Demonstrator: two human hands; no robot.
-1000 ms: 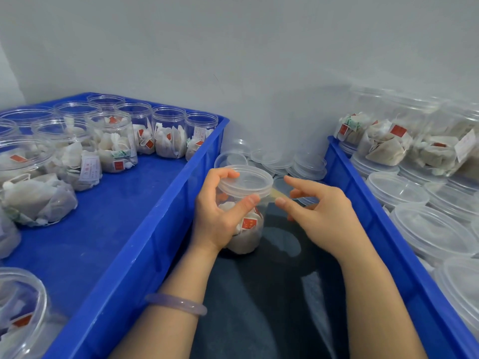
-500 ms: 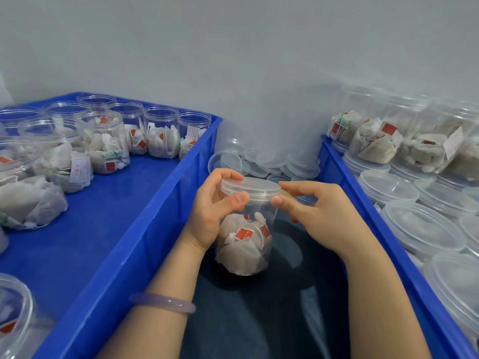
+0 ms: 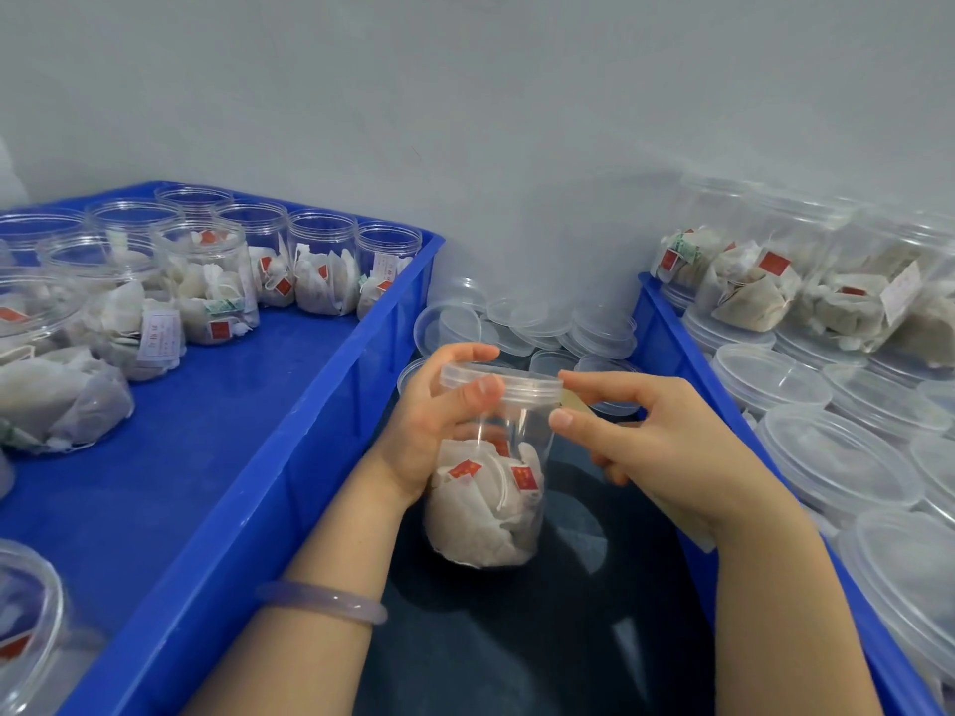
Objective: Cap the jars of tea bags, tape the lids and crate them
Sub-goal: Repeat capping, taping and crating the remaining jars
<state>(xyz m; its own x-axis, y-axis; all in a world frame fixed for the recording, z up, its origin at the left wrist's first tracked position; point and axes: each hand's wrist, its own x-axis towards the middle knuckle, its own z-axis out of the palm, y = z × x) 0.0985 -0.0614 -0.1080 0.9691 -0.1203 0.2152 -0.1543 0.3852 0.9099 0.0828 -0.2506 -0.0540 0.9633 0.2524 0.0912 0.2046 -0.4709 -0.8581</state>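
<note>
A clear plastic jar (image 3: 486, 488) with white tea bags and red tags stands between the two blue crates, a clear lid (image 3: 500, 386) on top. My left hand (image 3: 439, 426) grips the jar just under the lid, thumb on the lid's rim. My right hand (image 3: 656, 436) pinches a strip of clear yellowish tape (image 3: 574, 401) against the lid's right side. The tape roll is not visible.
The left blue crate (image 3: 289, 457) holds several open jars of tea bags (image 3: 206, 286). The right blue crate (image 3: 666, 333) holds several capped jars (image 3: 832, 452). Loose clear lids (image 3: 532, 323) lie piled by the grey wall behind the jar.
The jar has tipped upright so its side now faces me. Both hands stayed on it, and my right fingers closed in on the lid's rim with the tape.
</note>
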